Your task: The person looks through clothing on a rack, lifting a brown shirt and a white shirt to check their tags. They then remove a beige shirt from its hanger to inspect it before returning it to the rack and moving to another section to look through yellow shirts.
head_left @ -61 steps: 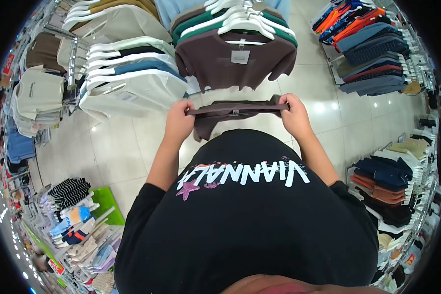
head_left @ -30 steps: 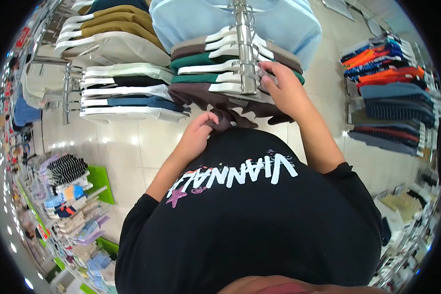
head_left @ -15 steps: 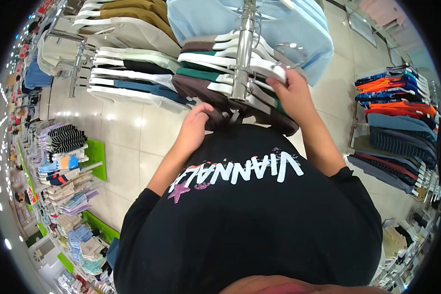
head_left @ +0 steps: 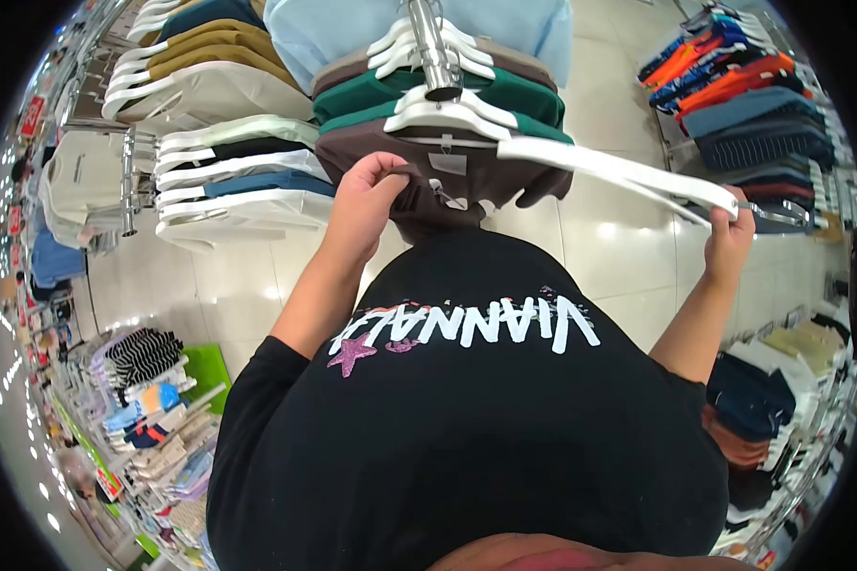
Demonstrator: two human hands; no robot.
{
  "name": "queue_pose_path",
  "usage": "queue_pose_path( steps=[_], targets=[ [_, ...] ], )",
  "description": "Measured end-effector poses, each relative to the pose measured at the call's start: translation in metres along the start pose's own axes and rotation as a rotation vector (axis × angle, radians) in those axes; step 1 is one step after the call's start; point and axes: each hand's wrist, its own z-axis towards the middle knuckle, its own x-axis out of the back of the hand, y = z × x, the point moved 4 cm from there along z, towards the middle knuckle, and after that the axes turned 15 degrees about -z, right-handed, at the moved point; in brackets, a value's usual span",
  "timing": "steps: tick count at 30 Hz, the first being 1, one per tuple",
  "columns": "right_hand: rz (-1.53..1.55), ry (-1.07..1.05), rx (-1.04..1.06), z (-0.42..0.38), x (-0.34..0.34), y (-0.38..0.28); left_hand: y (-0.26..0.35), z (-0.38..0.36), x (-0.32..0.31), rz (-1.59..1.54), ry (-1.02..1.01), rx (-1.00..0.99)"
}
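My left hand (head_left: 367, 195) pinches a bunched dark brown garment (head_left: 411, 202) in front of my chest. A small pale tag shows among its folds. Out to the right, my right hand (head_left: 730, 238) grips a white hanger (head_left: 619, 171) near its metal hook. The hanger bears no garment, and its far end reaches back toward the rack. Behind it, another dark brown top (head_left: 352, 152) hangs on a white hanger, beside dark green tops (head_left: 348, 103) on the metal rail (head_left: 436, 57).
A light blue garment (head_left: 300, 38) hangs farther back. To the left, a second rack holds mustard tops (head_left: 229, 49) and white tops (head_left: 248, 214). Orange and navy clothes (head_left: 724, 86) hang at the right. Folded clothes and a green panel (head_left: 207, 376) stand lower left.
My right hand has moved from the rack out to the right, now with a white hanger in it. My left hand has risen slightly with the brown garment. The view has shifted.
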Motion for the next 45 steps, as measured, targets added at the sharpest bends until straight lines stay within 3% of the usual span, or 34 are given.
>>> queue_pose_path(
  steps=[3, 5, 6, 9, 10, 12, 14, 16, 18, 20, 22, 24, 26, 28, 30, 31, 32, 35, 39, 40, 42, 45],
  targets=[
    [0.047, -0.067, -0.058, -0.055, -0.015, -0.042, 0.006, -0.022, -0.009, 0.134, -0.031, -0.058],
    [0.041, -0.112, -0.044, -0.083, -0.049, -0.081, 0.011, -0.041, -0.016, 0.471, -0.111, -0.182],
    [0.027, -0.127, -0.034, -0.095, -0.066, -0.100, 0.016, -0.052, -0.020, 0.472, -0.123, -0.172],
    [-0.024, -0.224, -0.166, -0.127, -0.111, -0.146, 0.020, -0.087, -0.032, 0.835, -0.187, -0.306],
    [-0.038, -0.261, -0.237, -0.137, -0.124, -0.160, 0.017, -0.097, -0.035, 0.828, -0.196, -0.294],
    [-0.077, -0.311, -0.189, -0.158, -0.152, -0.178, 0.017, -0.120, -0.051, 0.863, -0.280, -0.420],
    [-0.037, -0.316, -0.083, -0.186, -0.178, -0.193, 0.009, -0.141, -0.059, 0.914, -0.321, -0.426],
    [0.021, -0.380, -0.184, -0.195, -0.175, -0.197, 0.014, -0.159, -0.075, 0.846, -0.504, -0.675],
    [0.325, -0.332, -0.297, -0.203, -0.167, -0.192, 0.018, -0.177, -0.077, 0.856, -0.577, -0.682],
    [0.417, -0.296, -0.263, -0.206, -0.150, -0.193, 0.021, -0.195, -0.087, 1.180, -0.672, -0.577],
    [0.487, -0.343, -0.252, -0.213, -0.139, -0.184, 0.011, -0.198, -0.097, 1.227, -0.657, -0.596],
    [0.358, -0.316, -0.238, -0.209, -0.133, -0.181, -0.001, -0.197, -0.109, 1.367, -0.478, -0.406],
    [-0.197, 0.144, 0.083, -0.202, -0.102, -0.187, -0.017, -0.197, -0.119, 1.361, -0.417, -0.393],
    [-0.335, 0.175, 0.193, -0.212, -0.073, -0.176, -0.031, -0.197, -0.128, 1.279, -0.289, -0.322],
    [-0.007, -0.323, 0.192, -0.228, -0.071, -0.162, -0.042, -0.205, -0.145, 1.262, -0.280, -0.256],
    [-0.011, -0.455, 0.119, -0.231, -0.068, -0.169, -0.048, -0.210, -0.152, 1.204, -0.268, -0.287],
    [-0.009, -0.455, 0.114, -0.235, -0.064, -0.172, -0.053, -0.214, -0.159, 1.145, -0.255, -0.317],
    [0.239, -0.769, -0.085, -0.247, -0.061, -0.161, -0.071, -0.226, -0.181, 1.087, -0.233, -0.342],
    [0.206, -0.839, -0.044, -0.252, -0.045, -0.142, -0.080, -0.241, -0.193, 0.897, -0.156, -0.316],
    [0.206, -0.845, -0.038, -0.256, -0.043, -0.131, -0.077, -0.242, -0.191, 0.865, -0.112, -0.393],
    [-0.099, -0.825, 0.298, -0.264, -0.040, -0.115, -0.068, -0.246, -0.182, 0.808, -0.019, -0.478],
    [-0.335, -0.822, 0.325, -0.282, -0.033, -0.084, -0.058, -0.251, -0.147, 0.671, 0.054, -0.538]
  ],
)
